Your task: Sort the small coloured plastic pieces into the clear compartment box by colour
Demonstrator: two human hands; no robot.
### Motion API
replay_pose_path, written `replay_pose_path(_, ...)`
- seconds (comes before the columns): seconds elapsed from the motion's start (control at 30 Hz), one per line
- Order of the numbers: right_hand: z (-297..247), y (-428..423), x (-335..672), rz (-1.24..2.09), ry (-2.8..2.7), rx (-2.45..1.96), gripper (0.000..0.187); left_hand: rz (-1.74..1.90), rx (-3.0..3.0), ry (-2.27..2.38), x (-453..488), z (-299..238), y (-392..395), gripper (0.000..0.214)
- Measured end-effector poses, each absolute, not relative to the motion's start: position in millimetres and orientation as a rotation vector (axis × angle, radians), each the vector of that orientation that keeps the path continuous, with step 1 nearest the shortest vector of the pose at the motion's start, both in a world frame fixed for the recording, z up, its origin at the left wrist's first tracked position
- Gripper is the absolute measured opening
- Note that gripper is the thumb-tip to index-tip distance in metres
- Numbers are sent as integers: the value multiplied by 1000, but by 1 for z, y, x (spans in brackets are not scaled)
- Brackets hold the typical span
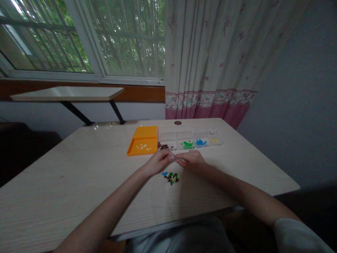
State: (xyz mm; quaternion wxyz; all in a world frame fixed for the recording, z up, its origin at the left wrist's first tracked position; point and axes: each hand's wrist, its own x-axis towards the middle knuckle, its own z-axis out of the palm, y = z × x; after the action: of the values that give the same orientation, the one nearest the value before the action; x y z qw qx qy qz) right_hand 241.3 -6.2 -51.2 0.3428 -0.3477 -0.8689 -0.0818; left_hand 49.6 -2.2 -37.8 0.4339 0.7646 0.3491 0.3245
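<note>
My left hand point(158, 161) and my right hand point(191, 160) meet fingertip to fingertip over the wooden table point(79, 175). Both are pinched on a tiny piece that is too small to make out. Just below them lies a small heap of mixed coloured bits point(171, 177), blue, green, dark red and black. Beyond the hands stands a clear compartment box point(189, 135) with dark brown point(163, 146), green point(187, 143), blue point(200, 142) and yellow point(214, 141) bits sorted in separate cells. Left of it is an orange tray point(144, 133) holding a few white bits point(142, 147).
A round cable hole point(178, 122) sits near the table's far edge. Behind are a window, a patterned curtain point(210, 70) and a narrow shelf point(68, 93) on black brackets. The table's right front corner point(296, 182) is close to my right arm.
</note>
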Motion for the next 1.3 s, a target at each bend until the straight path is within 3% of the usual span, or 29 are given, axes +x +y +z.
replay_pose_path(0.5,-50,-7,242,-244,-2188,-751,17,745,1902,834,50,-34,-3,32)
replay_pose_path(0.83,-33,-1,258,-346,-2010,-771,19,142,2123,891,8,-4,-7,19)
replay_pose_path(1.3,-29,4,269,-382,-2031,-725,18,11,2326,947,10,-16,-4,12)
